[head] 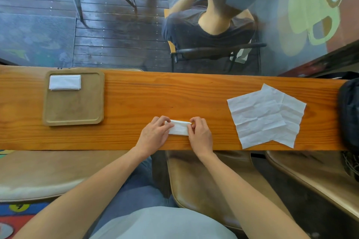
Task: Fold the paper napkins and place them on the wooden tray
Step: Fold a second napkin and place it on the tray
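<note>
In the head view, a long wooden counter runs from left to right. Near its near edge, at the middle, lies a small folded paper napkin, a narrow white strip held at both ends. The left hand pinches its left end between thumb and fingers, and the right hand pinches its right end the same way; both hands rest on the counter, fingers curled closed on the paper.

At the far left stands a square wooden tray, and a finished folded napkin lies flat in its far left corner. To the right of the hands, well apart from them, unfolded creased napkins lie overlapped and spread on the counter. A dark bag sits at the right end.

Beyond the counter, a seated person in a dark shirt faces away on a chair.
</note>
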